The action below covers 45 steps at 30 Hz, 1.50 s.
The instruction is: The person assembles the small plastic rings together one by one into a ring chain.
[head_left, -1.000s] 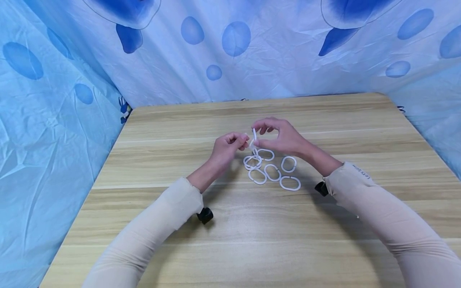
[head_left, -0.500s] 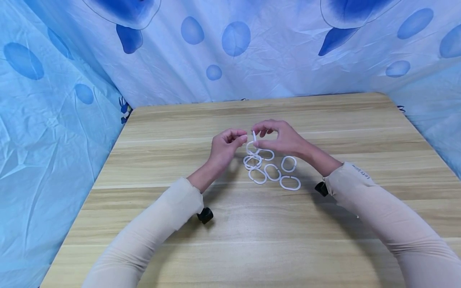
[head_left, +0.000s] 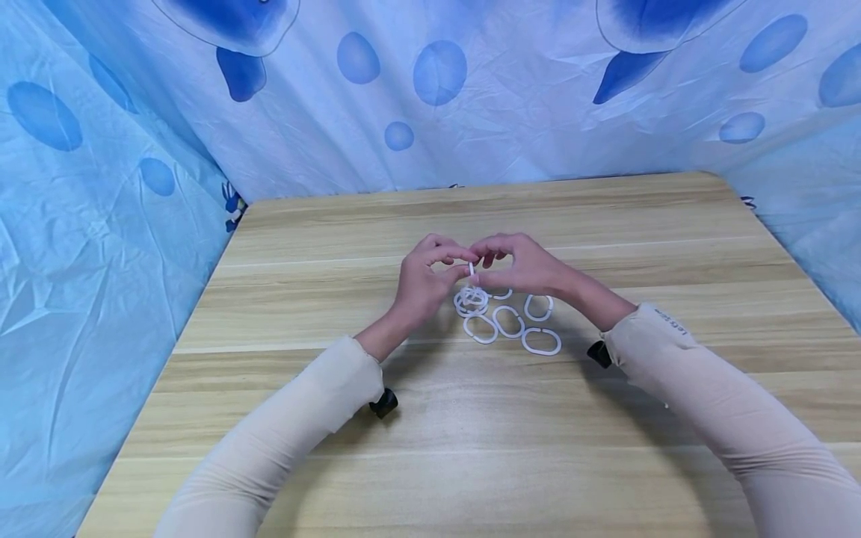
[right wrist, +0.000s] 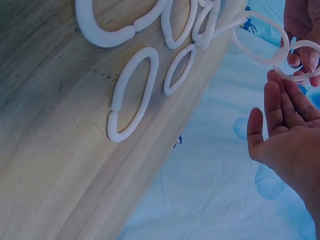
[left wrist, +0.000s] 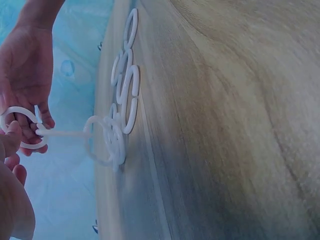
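Observation:
My left hand point(head_left: 422, 282) and my right hand point(head_left: 528, 266) meet over the back middle of the table in the head view. Between their thumbs and fingers they pinch one white plastic C-shaped ring point(left wrist: 33, 146), which has a gap in its side. A second white ring point(left wrist: 65, 133), seen edge-on in the left wrist view, hangs from it and leads down to more linked rings point(left wrist: 89, 150). In the right wrist view, the left thumb and finger grip the far side of the held ring point(right wrist: 287, 77), while several right fingers reach up against it.
Several white oval rings lie on the wooden table point(head_left: 471, 418) just below the hands, among them a ring point(head_left: 543, 354) at the front right of the group. Blue patterned curtains point(head_left: 430, 149) hang behind and at the sides. A small black device sits under each sleeve cuff.
The left hand has come off the hanging lower ring, moved right and taken hold of the ring in the right hand. The right hand has lowered slightly, bringing the hanging rings down.

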{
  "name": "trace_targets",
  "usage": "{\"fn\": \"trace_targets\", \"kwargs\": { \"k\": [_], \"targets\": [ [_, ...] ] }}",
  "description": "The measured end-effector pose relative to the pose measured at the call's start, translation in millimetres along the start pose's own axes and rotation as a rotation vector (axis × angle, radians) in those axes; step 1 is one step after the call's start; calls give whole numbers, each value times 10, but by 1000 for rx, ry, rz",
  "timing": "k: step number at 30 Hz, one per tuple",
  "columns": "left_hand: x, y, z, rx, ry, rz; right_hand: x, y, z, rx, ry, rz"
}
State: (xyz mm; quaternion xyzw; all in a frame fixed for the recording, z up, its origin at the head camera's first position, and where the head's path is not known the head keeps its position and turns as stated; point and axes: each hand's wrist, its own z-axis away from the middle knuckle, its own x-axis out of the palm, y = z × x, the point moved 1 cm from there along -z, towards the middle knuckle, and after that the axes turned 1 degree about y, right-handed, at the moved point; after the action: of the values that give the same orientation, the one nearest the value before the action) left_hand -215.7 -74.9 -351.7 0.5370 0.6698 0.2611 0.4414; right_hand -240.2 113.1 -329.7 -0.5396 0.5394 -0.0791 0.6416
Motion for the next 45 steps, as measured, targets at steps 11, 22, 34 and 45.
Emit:
{"fn": "trace_targets", "kwargs": {
  "k": [11, 22, 34, 45],
  "targets": [
    [-28, -18, -3, -91, 7, -25, -93, 55, 76, 58, 22, 29],
    [-38, -72, -26, -327, 15, 171, -238, 248, 197, 112, 105, 136],
    [-40, -71, -7, -499, 15, 293, -230, 390, 292, 97, 103, 228],
    [-38, -71, -12, -495, 25, 312, -208, 430, 381, 60, 72, 409]
  ]
}}
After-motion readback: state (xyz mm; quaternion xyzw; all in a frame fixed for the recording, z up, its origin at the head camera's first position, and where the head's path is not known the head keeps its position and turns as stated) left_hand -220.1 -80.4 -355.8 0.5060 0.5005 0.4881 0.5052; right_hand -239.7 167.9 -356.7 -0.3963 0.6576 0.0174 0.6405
